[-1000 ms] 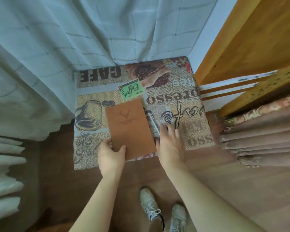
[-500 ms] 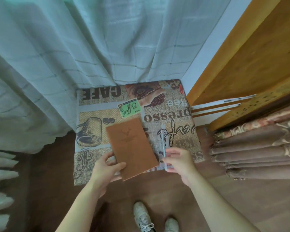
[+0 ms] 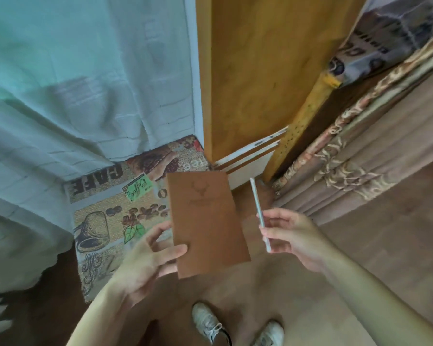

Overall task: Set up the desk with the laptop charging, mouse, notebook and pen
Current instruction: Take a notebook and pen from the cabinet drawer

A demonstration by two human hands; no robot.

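While your left hand [image 3: 145,258] pinches the notebook [image 3: 205,221] by one lower corner above the mat [image 3: 98,196], it could tip and slip; your right hand [image 3: 290,236] pinches the pen [image 3: 258,213] loosely, risking a drop.

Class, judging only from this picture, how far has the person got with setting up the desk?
Done: nothing visibly set out; no desk, laptop or mouse in view. In hand: the left hand holds the brown notebook, the right hand pinches the pen, both above the patterned mat. Left: everything else.
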